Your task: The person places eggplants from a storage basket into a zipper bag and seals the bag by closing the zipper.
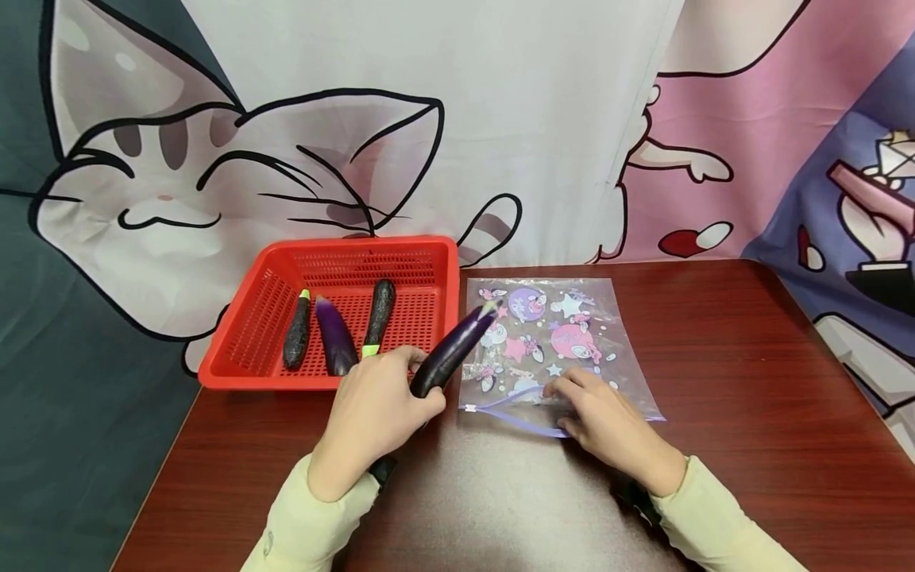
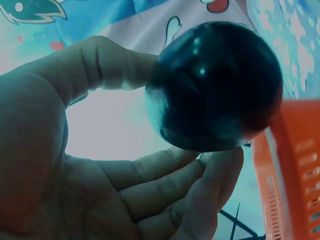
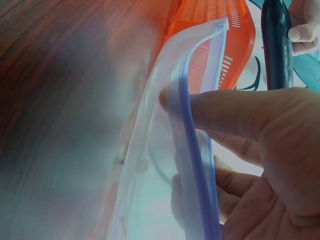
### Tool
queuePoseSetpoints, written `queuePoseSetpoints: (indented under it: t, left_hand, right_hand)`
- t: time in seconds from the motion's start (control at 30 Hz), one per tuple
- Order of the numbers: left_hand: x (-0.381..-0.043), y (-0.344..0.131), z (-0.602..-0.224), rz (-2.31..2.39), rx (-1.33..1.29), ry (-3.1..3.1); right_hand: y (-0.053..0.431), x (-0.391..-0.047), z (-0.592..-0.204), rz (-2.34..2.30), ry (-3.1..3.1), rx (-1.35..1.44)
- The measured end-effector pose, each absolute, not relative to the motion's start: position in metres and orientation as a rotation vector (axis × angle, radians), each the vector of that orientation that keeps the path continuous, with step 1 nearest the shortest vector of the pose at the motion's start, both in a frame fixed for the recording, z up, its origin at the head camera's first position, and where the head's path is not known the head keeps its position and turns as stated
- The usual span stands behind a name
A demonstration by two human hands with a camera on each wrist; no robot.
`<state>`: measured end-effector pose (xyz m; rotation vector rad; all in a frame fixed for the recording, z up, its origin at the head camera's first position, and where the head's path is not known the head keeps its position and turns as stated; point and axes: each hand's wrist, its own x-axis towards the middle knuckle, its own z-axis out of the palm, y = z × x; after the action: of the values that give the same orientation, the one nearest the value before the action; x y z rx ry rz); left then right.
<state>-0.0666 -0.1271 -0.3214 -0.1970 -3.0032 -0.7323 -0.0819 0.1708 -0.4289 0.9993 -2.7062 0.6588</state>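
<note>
My left hand (image 1: pixel 379 405) grips a dark purple eggplant (image 1: pixel 452 349), tilted with its pale stem end up to the right, over the left side of the zip bag. In the left wrist view the eggplant's round end (image 2: pixel 215 90) sits between thumb and fingers. Flat on the table lies the clear zip bag (image 1: pixel 622 342), printed with pink and purple figures. At its near edge my right hand (image 1: pixel 608 421) holds the mouth, thumb and fingers apart and the purple zip strips (image 3: pixel 192 135) parted. Thumb and fingertips show through the plastic. The white slider (image 1: pixel 470 408) is at the left corner.
A red plastic basket (image 1: pixel 329 383) stands at the back left. Inside it lie another eggplant (image 1: pixel 334 338) and two dark zucchini-like vegetables, one at left (image 1: pixel 296 334) and one at right (image 1: pixel 380 310). Behind the brown table (image 1: pixel 750 381) hangs a cartoon-printed cloth (image 1: pixel 557 159).
</note>
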Motion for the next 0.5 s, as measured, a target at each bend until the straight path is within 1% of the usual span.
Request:
queuePoseSetpoints:
  t: [0.5]
  left_hand:
    - [-0.041, -0.112, -0.341, -0.691, -0.465, -3.067]
  right_hand:
    - [0.169, -0.083, -0.427, 0.635, -2.674, 0.959]
